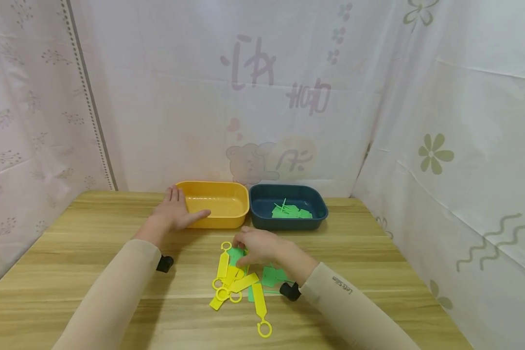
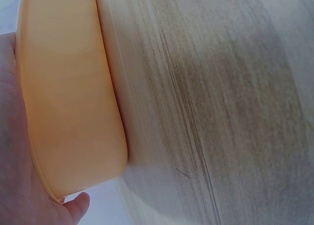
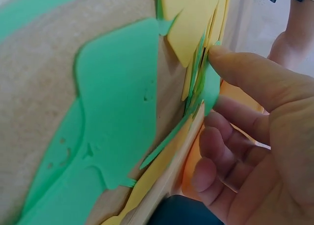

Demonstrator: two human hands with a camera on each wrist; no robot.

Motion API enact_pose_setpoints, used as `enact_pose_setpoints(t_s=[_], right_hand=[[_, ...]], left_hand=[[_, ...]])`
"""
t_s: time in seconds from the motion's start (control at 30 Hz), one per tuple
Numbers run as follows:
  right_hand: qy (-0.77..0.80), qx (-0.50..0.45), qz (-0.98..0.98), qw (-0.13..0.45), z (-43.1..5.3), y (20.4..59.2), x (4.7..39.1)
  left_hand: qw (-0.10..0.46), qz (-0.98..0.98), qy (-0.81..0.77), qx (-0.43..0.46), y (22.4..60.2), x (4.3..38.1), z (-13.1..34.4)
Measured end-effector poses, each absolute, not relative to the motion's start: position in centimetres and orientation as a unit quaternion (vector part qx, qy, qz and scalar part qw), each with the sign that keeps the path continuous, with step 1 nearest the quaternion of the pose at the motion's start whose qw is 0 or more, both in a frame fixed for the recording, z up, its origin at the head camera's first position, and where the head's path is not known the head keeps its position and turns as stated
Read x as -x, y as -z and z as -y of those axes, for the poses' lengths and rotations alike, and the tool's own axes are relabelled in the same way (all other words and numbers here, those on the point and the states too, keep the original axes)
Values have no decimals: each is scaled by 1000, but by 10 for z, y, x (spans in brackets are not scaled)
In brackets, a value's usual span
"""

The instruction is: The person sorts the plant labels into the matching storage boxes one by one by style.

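Note:
My left hand (image 1: 172, 214) rests on the left end of a yellow plastic bin (image 1: 218, 223), fingers extended along its side and thumb stretched over the front rim. In the left wrist view that hand lies along the rim of the bin. In front of the bins, my right hand (image 1: 262, 245) reaches into a pile of flat plastic tags. Thumb and index finger pinch a green tag (image 3: 212, 85) at the edge of the pile. Yellow tags (image 1: 260, 301) with ring ends lie crossed over one another beside more green tags (image 1: 269, 276), partly under my right hand.
A dark blue bin (image 1: 288, 224) stands right beside the yellow one, with green pieces (image 1: 290, 212) heaped inside. Both stand at the back of the wooden table (image 1: 192, 325). Printed curtains (image 1: 157, 97) hang behind and along the sides.

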State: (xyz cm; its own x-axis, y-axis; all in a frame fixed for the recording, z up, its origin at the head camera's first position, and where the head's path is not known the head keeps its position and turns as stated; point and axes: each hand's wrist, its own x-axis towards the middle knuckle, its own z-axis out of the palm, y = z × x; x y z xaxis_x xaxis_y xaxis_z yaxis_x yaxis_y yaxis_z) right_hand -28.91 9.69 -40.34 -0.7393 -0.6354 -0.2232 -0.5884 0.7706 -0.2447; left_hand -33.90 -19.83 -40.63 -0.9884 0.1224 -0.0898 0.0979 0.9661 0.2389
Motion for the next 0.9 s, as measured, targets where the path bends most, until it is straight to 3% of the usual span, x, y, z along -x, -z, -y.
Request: enact_pose_setpoints(t_s=[0.43, 0.9], right_hand=[[85, 360, -921, 118, -105, 398, 291], [179, 377, -893, 166, -126, 382, 295]], left_hand=[[47, -990, -118, -58, 408, 340, 198], [51, -990, -119, -64, 406, 339, 198]])
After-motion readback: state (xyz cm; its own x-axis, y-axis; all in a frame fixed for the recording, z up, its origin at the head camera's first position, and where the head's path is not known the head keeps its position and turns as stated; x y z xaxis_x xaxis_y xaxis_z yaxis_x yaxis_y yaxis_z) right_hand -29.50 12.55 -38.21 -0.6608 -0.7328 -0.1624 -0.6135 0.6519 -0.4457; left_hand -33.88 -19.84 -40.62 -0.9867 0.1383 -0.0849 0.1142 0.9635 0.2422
